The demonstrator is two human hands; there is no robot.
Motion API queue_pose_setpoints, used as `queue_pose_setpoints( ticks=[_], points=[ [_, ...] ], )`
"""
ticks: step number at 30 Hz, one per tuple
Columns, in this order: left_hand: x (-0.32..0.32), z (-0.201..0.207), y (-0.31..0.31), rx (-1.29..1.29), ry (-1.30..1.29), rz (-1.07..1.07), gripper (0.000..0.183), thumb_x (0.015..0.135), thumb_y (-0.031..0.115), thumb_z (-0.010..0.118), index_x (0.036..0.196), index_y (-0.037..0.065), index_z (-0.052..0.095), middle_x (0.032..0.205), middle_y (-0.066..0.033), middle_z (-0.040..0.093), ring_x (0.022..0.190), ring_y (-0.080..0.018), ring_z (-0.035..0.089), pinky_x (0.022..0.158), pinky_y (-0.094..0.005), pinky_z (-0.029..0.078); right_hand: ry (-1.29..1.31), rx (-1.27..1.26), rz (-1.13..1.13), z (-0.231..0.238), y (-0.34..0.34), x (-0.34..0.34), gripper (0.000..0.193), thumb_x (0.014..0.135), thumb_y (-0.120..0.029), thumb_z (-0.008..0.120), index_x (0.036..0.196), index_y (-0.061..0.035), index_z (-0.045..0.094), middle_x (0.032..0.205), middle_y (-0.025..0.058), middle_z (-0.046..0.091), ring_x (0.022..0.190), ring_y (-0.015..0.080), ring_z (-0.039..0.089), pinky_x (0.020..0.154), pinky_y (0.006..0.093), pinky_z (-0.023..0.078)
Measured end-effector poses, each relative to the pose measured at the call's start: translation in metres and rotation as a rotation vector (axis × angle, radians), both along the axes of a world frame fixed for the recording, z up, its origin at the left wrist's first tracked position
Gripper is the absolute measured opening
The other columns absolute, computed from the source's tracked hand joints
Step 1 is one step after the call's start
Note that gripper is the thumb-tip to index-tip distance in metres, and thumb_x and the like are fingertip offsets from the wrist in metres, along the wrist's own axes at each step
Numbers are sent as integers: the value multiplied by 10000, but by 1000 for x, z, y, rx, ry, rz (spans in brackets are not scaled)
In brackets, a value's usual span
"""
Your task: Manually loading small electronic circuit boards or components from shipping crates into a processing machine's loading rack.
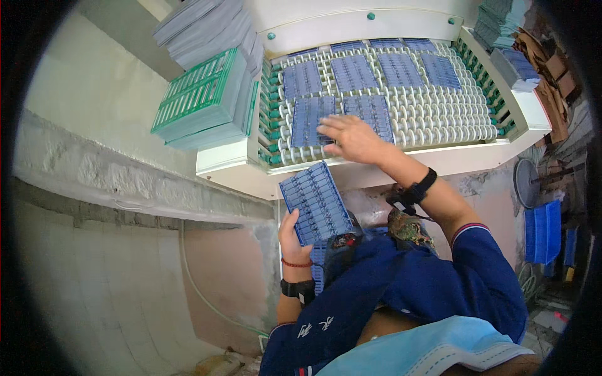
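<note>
So your left hand point(293, 237) has its fingers wrapped on the lower left edge of a blue slotted panel point(318, 205), tilted, just in front of the machine's cream front rail point(439, 159). Your right hand point(356, 139) isn't gripping anything: fingers spread and loose, over the front of the roller bed point(439, 119), by the front left panel point(308, 116) and front right panel point(370, 113); can't tell if the fingertips actually touch. Behind those you've got a middle row of four, and more partly visible at the back. The front right part of the rollers is bare. What's in your way is mostly that rail, sitting between you and the rollers, plus your own right forearm crossing over it. On the machine's left side there's a chunky green-topped stack point(194, 100) with a tall grey stack point(216, 31) behind it, both right up against the bed. Over on the right, a small blue-and-grey stack point(517, 67) sits on the frame, with torn cardboard point(547, 81) just beside it. Lower down, a blue bin point(542, 232) is well apart from your hands. More blue slotted stuff point(318, 258) peeks out below your held panel, mostly hidden.
</note>
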State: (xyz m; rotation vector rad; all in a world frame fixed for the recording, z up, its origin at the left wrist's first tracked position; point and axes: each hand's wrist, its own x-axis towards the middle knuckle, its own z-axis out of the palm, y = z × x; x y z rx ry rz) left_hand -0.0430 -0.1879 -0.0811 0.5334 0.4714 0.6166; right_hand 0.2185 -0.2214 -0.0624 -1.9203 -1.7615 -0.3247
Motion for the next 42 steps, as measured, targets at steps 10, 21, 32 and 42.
queue_pose_setpoints(
  ticks=[10,21,32,42],
  points=[
    [6,3,-8,80,3,-11,337,877,65,452,1197,-38,441,1129,-129,542,985,-220,564,856,-341,465,254,8,84,32,-28,-13,373,830,-301,582,1066,-13,564,1067,147,579,991,288,547,874,392,418],
    [68,11,-20,115,-38,-68,309,885,32,472,1188,-16,443,1110,-114,548,978,-211,561,850,-340,468,1470,-149,-83,2,-115,-32,198,802,-185,656,734,1,645,604,38,597,540,71,537,488,229,428],
    [53,6,-17,-29,-100,-131,338,917,169,413,1184,-35,451,1127,-142,548,988,-238,570,868,-363,461,695,207,-737,20,-165,130,256,755,-244,670,819,4,672,612,73,617,527,145,558,506,285,431],
    [58,11,-29,102,-41,-146,349,881,56,460,1211,-47,419,1146,-138,533,1017,-246,547,879,-371,452,853,66,-223,20,-140,31,289,730,-310,717,800,-34,672,697,18,628,627,132,586,572,258,460]
  ],
)
